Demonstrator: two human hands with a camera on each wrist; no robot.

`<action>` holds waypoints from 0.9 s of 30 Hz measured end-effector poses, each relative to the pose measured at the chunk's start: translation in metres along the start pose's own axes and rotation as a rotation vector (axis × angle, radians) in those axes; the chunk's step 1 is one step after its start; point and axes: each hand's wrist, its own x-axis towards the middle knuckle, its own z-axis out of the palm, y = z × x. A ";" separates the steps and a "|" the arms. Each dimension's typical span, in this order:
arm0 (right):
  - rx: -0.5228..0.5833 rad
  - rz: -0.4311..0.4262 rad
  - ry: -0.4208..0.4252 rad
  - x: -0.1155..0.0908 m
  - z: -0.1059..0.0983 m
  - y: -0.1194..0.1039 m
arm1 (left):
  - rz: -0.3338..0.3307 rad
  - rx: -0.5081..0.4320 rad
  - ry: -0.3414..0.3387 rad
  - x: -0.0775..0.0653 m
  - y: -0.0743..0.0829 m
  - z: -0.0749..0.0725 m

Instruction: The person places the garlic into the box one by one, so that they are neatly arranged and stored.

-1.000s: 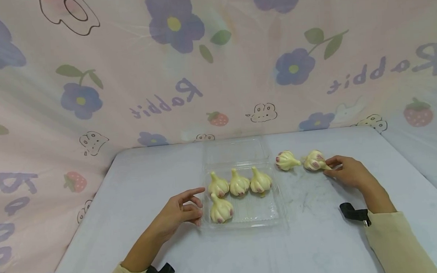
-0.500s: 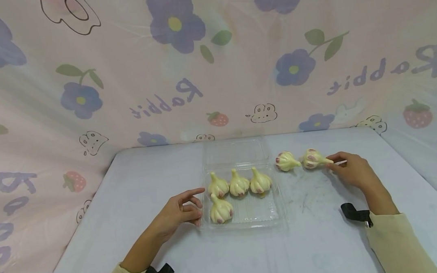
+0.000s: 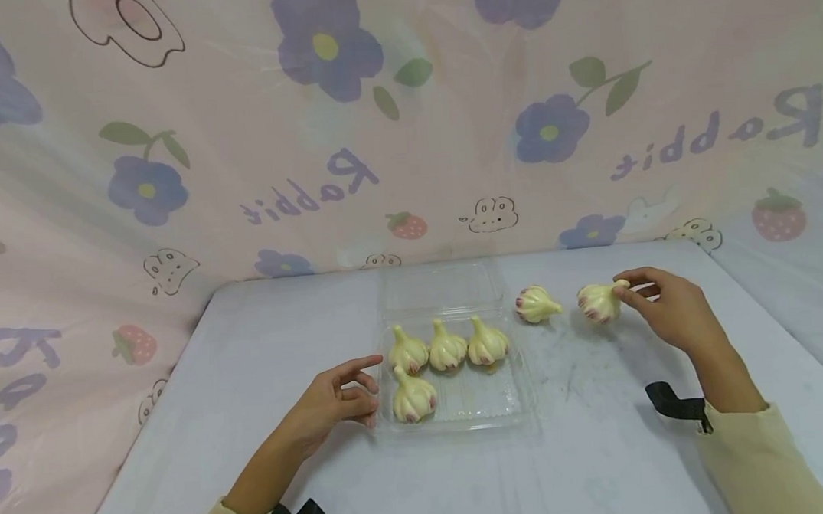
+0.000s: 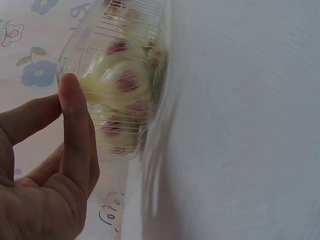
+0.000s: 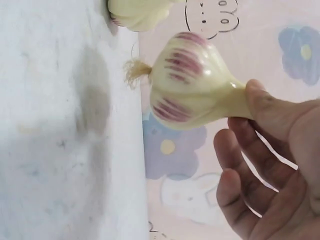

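Note:
My right hand [image 3: 672, 311] pinches a garlic bulb [image 5: 187, 82] by its stem between thumb and fingers. The bulb hangs over the table with its root tuft pointing down and a shadow beneath it. Another garlic bulb [image 3: 538, 303] lies on its side just left of it. In the clear plastic box [image 3: 480, 407] stand several garlic bulbs [image 3: 447, 346]: three in the far row and one at near left. My left hand [image 3: 338, 402] is at the box's left side, its fingertips [image 4: 71, 87] right at the rim and holding nothing.
The box's clear lid [image 3: 440, 285] lies folded back on the far side. A white-covered table [image 3: 283, 316] bears everything, and a patterned cloth [image 3: 441, 148] hangs behind it. Each wrist wears a black camera mount [image 3: 673, 403].
My right hand has raised the garlic bulb by its stem from lying on the table, tipping it root down. The left hand and the boxed bulbs have stayed put.

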 end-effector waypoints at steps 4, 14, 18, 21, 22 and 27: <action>-0.011 -0.045 -0.042 -0.009 0.003 -0.012 | 0.006 0.000 0.002 -0.002 -0.001 -0.001; -0.062 -0.210 -0.075 -0.029 0.009 -0.024 | -0.015 -0.010 0.007 0.000 0.000 -0.001; -0.024 -0.279 -0.109 -0.031 0.015 -0.027 | -0.017 -0.005 0.020 0.000 0.001 -0.001; 0.012 -0.302 -0.149 -0.031 0.022 -0.030 | -0.011 0.002 0.017 -0.001 0.001 -0.002; 0.024 -0.307 -0.162 -0.032 0.024 -0.031 | -0.010 0.001 0.015 0.000 0.000 -0.002; 0.056 -0.370 -0.186 -0.035 0.037 -0.032 | 0.005 0.003 0.004 0.001 -0.001 -0.001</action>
